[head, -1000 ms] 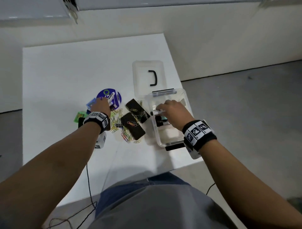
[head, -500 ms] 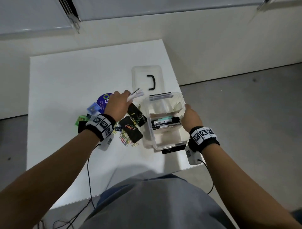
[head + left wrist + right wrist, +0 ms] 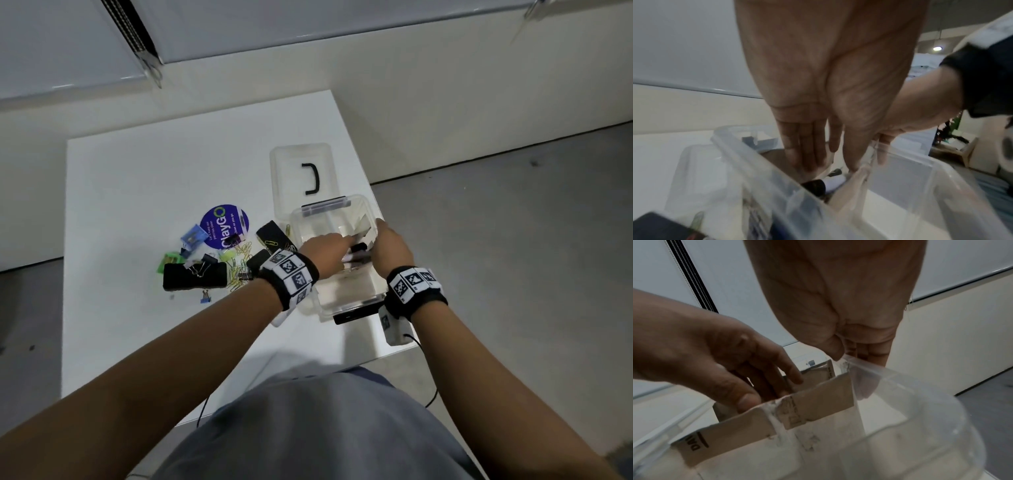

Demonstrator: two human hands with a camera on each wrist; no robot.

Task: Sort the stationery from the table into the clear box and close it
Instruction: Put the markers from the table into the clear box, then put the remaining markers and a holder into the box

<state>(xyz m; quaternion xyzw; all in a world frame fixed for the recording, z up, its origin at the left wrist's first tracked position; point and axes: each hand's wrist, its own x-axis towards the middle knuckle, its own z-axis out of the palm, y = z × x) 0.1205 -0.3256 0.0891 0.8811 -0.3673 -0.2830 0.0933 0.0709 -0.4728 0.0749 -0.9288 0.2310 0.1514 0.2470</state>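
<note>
Two hands in the clear box [image 3: 337, 301] at the table's [image 3: 137, 178] right edge. Left hand [image 3: 812, 146] flat-fingered over the markers [image 3: 824, 183], holding nothing; right hand [image 3: 849, 344] pinches the rim. Risk: fingers could knock the loose cardboard divider [image 3: 777, 415], mixing compartments. Readable: "ClayGo" disc [image 3: 224, 228]; divider "DAI…", cut off.

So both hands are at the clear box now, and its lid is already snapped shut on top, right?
Not quite. Both the left hand and right hand are at the clear box, but the head view shows it open, its lid lying behind it.
</note>
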